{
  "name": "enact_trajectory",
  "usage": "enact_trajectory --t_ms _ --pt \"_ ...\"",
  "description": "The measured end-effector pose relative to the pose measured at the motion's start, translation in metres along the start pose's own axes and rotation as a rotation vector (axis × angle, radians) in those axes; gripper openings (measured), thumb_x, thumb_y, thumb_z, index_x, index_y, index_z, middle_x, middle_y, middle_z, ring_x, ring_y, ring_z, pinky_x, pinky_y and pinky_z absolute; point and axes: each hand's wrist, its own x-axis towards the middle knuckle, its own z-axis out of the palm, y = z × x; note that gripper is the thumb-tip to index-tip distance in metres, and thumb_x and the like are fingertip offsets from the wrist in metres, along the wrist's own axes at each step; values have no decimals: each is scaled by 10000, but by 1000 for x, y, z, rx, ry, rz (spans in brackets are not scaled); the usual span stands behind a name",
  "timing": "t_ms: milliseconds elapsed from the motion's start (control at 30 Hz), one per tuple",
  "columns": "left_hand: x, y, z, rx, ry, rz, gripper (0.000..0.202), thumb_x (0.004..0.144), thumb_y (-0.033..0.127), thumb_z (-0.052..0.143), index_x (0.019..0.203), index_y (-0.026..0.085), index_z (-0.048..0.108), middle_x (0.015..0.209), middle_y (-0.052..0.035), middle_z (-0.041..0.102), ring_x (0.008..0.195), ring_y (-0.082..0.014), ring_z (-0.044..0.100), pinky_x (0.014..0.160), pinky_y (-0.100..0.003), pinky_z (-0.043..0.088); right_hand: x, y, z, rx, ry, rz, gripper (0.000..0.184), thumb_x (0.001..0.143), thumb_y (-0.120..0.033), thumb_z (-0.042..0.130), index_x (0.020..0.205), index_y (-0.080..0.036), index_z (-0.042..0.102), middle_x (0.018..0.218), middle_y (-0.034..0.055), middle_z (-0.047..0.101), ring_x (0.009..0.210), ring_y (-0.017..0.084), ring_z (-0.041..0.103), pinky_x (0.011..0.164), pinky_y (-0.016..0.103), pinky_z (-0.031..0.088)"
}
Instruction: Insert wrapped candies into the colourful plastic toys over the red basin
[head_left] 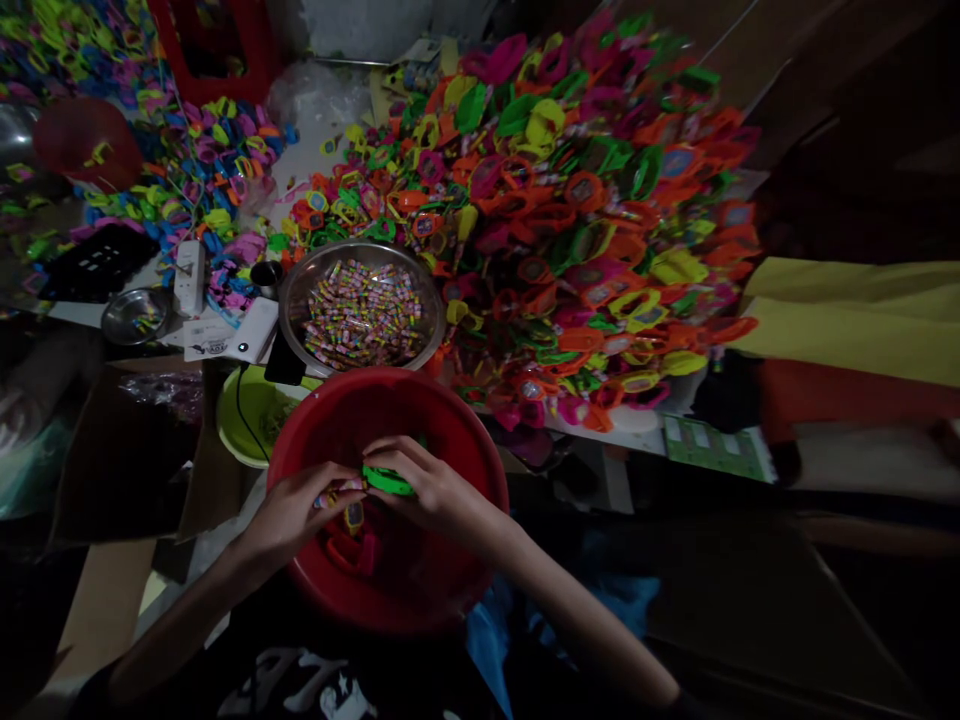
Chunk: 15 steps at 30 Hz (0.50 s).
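Note:
Over the red basin (469,430) on the lap, both hands meet close together. My right hand (424,485) is closed round a green toy watch (388,482). My left hand (296,505) pinches small wrapped candy rolls (339,494), one end touching or nearly touching the watch; their exact number is hidden by the fingers. Beneath the hands, a few pink, red and yellow toy pieces (352,550) lie in the basin. Just beyond it stands a steel bowl (291,315) filled with similar wrapped candy rolls (364,315).
A tall heap of colourful toy watches (585,230) covers the table's right side. More plastic pieces (217,150) spread at the left, near a red crate (262,50). A power strip (189,280), white device (256,330), green bowl (236,420) and cardboard box (112,480) sit left.

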Motion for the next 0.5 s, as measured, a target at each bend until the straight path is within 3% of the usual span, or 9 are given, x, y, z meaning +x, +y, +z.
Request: enact_trajectory --t_ms 500 --pt "0 5 -1 -31 26 -1 247 895 393 482 1019 210 590 1025 -34 670 968 -178 621 883 -268 459 5 -6 5 -78 111 -75 168 918 -226 502 1070 -158 481 985 121 575 911 216 570 771 373 543"
